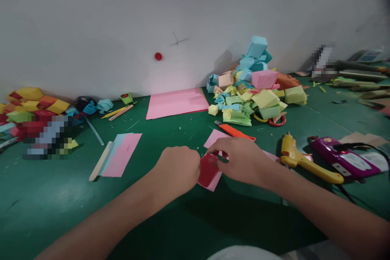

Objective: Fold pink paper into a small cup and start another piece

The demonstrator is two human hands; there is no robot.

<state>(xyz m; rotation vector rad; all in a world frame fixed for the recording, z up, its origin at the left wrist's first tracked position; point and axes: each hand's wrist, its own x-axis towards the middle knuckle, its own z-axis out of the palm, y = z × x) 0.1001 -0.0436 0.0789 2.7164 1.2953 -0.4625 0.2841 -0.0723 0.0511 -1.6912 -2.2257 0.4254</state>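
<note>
A small red piece, apparently paper, is held just above the table in front of me, with a pink paper edge showing beneath it. My left hand is closed at its left side, fingertips hidden behind the knuckles. At its upper right corner my right hand pinches it between thumb and fingers. Pink paper lies partly under my right hand. Just beyond that hand is an orange utility knife.
Right: yellow glue gun, purple corded device. Behind: heaped folded paper pieces, red-handled scissors, pink sheet by the white wall. Left: paper strips, pale stick, yellow-red paper shapes.
</note>
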